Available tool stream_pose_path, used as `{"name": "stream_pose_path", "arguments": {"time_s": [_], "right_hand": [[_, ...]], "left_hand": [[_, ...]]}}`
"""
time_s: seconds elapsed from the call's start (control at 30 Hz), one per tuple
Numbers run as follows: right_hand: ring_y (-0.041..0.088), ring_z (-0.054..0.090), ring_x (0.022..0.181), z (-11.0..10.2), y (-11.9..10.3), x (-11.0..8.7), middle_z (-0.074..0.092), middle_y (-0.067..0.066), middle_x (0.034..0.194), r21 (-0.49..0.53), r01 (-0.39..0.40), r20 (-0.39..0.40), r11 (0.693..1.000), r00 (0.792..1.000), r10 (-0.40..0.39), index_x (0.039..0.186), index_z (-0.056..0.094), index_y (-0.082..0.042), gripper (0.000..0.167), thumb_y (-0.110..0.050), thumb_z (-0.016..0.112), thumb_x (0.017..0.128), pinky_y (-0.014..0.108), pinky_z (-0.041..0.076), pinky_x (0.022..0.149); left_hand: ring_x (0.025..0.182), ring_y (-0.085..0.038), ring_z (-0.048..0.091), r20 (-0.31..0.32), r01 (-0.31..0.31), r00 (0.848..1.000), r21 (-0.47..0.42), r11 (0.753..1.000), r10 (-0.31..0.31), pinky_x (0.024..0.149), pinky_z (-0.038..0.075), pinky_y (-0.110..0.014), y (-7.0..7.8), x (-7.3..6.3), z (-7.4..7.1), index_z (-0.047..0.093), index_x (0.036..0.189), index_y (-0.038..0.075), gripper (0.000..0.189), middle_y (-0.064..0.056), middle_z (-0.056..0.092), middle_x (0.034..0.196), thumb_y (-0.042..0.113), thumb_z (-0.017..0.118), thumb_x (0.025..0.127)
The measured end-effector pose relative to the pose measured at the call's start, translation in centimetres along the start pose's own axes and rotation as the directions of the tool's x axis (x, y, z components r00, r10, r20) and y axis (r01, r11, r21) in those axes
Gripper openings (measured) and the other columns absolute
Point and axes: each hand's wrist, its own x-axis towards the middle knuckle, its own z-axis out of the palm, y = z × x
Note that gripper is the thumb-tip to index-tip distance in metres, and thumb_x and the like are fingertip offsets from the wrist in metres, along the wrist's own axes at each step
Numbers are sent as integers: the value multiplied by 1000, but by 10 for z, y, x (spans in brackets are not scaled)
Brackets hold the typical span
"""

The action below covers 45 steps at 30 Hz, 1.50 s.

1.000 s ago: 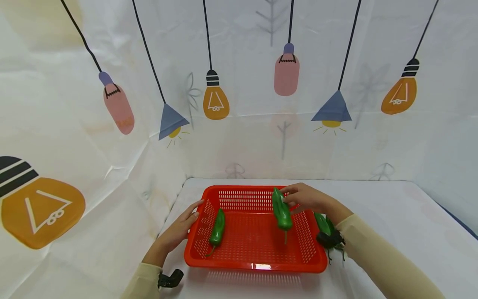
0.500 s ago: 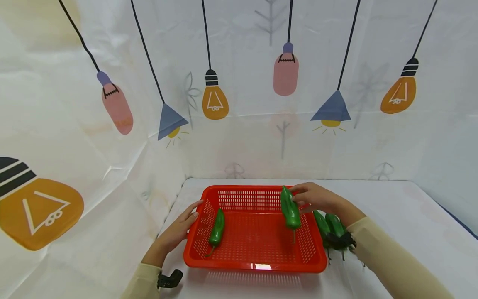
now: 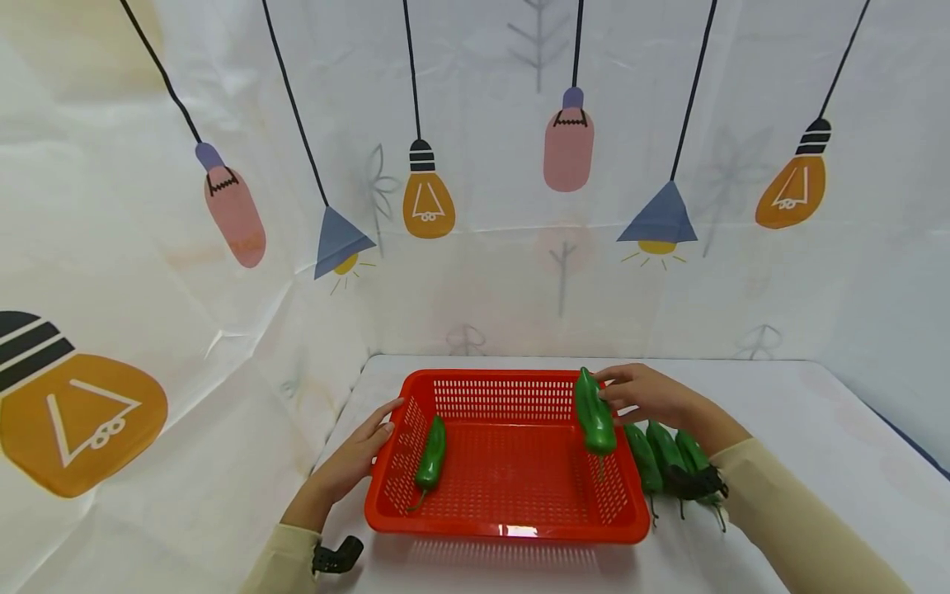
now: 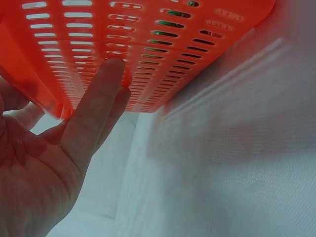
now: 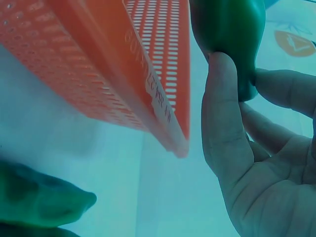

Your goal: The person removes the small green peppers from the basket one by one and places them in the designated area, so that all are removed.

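My right hand (image 3: pixel 649 392) pinches the narrow end of a green chili pepper (image 3: pixel 595 417) between thumb and fingertips, its stem end hanging down. In the head view this pepper hangs over the right side of a red plastic basket (image 3: pixel 508 532). Another green chili pepper (image 3: pixel 432 458) lies inside along the left wall. My left hand (image 3: pixel 352 458) is at the basket's left rim. In the left wrist view, the left hand's fairly straight fingers (image 4: pixel 94 106) touch the slotted outer wall (image 4: pixel 163 49).
Three green chili peppers (image 3: pixel 665 450) lie side by side on the white table (image 3: pixel 801 429), against the basket's right side and partly under my right wrist. A white printed sheet (image 3: pixel 490 289) stands behind the table and along the left.
My right hand has moved right with the chili pepper, from inside the basket toward its right rim. More of the peppers outside now show. My left hand has stayed put.
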Motion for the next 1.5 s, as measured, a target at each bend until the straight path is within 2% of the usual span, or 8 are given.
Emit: {"name": "stream_pose_path", "arguments": {"time_s": [0.2,0.63,1.07,1.33,1.5], "right_hand": [[31,67,106,-5,3,-8,65,19,126,13,4,-6,1000,1000,-4,146,43,9,55,-20,60,103,46,58,88],[33,66,109,-14,11,-21,62,21,130,38,-14,-23,999,1000,15,147,39,11,58,-20,60,103,48,58,88],[30,66,107,-24,22,-31,61,21,131,9,-12,-33,1000,999,12,148,37,12,59,-21,58,104,46,58,88],[33,63,114,-28,28,-40,58,23,136,5,-26,-53,1000,998,26,150,34,13,59,-20,56,105,47,57,89],[32,62,115,-31,32,-44,60,21,133,10,-35,-64,999,997,35,150,34,13,60,-20,56,105,46,57,89]], "left_hand": [[119,-34,57,-2,-4,1000,-1,1000,4,87,58,-47,0,0,0,21,162,20,56,-26,40,150,33,40,111],[118,-34,57,0,-10,1000,-4,1000,10,87,58,-48,-1,0,0,22,162,20,56,-27,43,146,33,40,111],[119,-34,57,-11,-9,1000,-1,1000,8,86,58,-48,-1,0,0,22,162,20,56,-27,41,148,33,41,111],[120,-35,57,-7,-10,1000,-4,1000,10,86,58,-48,-1,1,0,22,162,20,57,-27,41,148,33,41,111],[119,-34,57,-3,-13,1000,-7,1000,13,85,58,-48,-2,1,-1,21,162,20,57,-27,41,148,33,41,111]]}}
